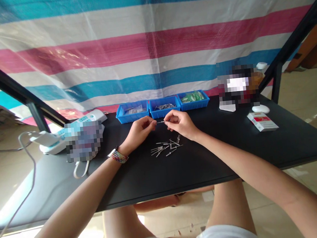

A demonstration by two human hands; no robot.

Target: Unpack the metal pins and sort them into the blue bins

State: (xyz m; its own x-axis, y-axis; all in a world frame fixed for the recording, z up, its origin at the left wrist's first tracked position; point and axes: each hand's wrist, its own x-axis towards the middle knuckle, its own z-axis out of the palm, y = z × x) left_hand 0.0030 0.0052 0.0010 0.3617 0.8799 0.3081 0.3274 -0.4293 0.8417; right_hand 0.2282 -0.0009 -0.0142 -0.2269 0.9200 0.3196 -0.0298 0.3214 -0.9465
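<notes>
Between my two hands, just in front of the blue bins, is a thin silver blind rivet. My left hand pinches one end of it between thumb and forefinger. The other end is in the fingertips of my right hand, with the thumb and forefinger closed on it. Below, a loose pile of blind rivets lies scattered on the black table. The middle blue bin holds more silver pieces of this sort.
A left bin contains clear plastic bags, a right bin green packets. At left are a power strip with cords and a blurred-out object. To the right sit a white mouse and a red-white box. Striped sheeting hangs behind.
</notes>
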